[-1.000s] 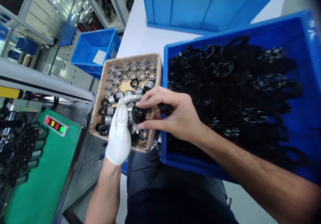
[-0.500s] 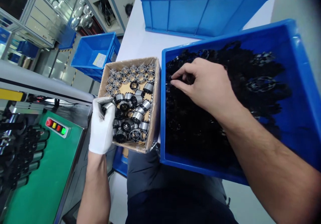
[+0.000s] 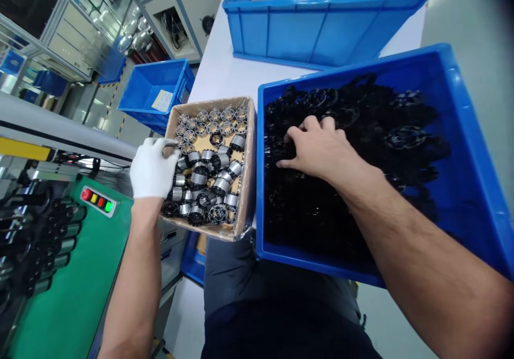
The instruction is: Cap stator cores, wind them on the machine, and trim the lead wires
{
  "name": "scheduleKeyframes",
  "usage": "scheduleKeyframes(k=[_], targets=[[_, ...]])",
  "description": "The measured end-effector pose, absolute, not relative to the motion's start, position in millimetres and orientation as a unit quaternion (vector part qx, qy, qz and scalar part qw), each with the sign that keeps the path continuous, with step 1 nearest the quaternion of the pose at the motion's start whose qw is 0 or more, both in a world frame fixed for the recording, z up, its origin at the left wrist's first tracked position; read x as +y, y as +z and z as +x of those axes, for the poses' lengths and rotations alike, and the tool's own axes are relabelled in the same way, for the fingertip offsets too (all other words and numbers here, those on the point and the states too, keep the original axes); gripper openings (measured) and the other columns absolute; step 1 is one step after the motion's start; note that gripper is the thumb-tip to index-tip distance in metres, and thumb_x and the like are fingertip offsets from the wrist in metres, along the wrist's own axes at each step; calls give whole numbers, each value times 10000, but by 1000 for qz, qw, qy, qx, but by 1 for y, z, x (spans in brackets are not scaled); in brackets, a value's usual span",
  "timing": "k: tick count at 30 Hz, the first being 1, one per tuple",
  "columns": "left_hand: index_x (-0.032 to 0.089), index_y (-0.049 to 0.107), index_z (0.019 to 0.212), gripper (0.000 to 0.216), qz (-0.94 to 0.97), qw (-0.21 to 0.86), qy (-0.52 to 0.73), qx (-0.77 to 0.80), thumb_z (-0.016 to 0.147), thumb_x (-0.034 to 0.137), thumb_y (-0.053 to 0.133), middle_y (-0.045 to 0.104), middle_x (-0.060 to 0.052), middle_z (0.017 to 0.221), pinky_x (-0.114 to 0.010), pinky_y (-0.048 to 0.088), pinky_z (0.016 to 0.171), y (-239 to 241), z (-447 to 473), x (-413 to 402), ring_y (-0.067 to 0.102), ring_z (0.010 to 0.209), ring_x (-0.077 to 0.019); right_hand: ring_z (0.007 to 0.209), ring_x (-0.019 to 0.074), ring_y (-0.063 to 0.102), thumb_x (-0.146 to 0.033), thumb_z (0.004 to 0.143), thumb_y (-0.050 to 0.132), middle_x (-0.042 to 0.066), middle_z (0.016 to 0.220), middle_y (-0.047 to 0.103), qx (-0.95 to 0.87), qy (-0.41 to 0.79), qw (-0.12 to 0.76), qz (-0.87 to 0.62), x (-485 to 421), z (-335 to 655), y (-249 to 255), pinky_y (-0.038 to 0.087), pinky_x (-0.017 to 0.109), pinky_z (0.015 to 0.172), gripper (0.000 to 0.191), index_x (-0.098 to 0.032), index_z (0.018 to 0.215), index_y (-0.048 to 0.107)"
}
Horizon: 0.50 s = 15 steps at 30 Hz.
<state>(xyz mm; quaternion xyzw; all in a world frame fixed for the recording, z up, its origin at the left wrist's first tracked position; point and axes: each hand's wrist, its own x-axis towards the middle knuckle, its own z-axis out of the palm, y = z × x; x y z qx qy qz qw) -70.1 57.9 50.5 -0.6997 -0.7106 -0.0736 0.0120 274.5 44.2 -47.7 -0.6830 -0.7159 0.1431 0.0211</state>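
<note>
My left hand, in a white glove, is at the left rim of a cardboard box. Its fingers are curled together; a bit of grey shows between them, too little to name. Inside the box, silver cylinders with black toothed ends lie jumbled toward the near side, and thin ring-shaped parts stand in rows at the far side. My bare right hand reaches into a blue bin of black plastic parts. Its fingers are apart over the parts, and no held piece shows.
A second blue bin with cardboard inside stands behind on the white table. Beyond the box, at left, is another blue crate. A green-topped machine with a button panel stands at the left.
My left hand has moved up and left from the cylinders to the box's rim. My right hand has gone from a pinch to spread fingers, a little lower in the bin.
</note>
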Motion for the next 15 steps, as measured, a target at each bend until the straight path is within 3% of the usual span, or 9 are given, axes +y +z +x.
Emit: scheduleKeyframes(k=[4, 7, 11, 15], targets=[[282, 846, 1388, 363, -707, -1, 56, -705, 1058, 310, 698, 782, -170, 1386, -557, 573, 1131, 38, -62, 98, 712, 1295, -411, 1290, 510, 689, -443, 934, 926, 241, 1447, 700, -714, 194, -70, -670, 44, 278, -40, 649, 612, 984, 506, -214, 1373, 820], [310, 843, 1413, 458, -714, -13, 99, -693, 997, 192, 692, 809, -136, 1424, -520, 589, 1115, 32, -57, 118, 743, 1288, -385, 1198, 441, 765, -364, 990, 825, 217, 1361, 761, -719, 211, -118, -651, 44, 277, -35, 642, 532, 962, 487, -202, 1447, 785], [309, 885, 1316, 397, -716, -13, 144, -683, 949, 232, 754, 856, -111, 1366, -495, 606, 1108, 31, -55, 134, 771, 1300, -389, 1101, 384, 801, -425, 1065, 745, 208, 1358, 774, -732, 237, -96, -632, 45, 275, -36, 607, 466, 920, 515, -205, 1530, 735], [285, 897, 1259, 359, -725, -6, 141, -674, 940, 219, 746, 860, -130, 1332, -547, 604, 1134, 37, -56, 135, 773, 1313, -422, 1073, 336, 790, -296, 1090, 673, 177, 1287, 790, -739, 251, -54, -622, 48, 274, -37, 582, 408, 920, 349, -218, 1412, 784]])
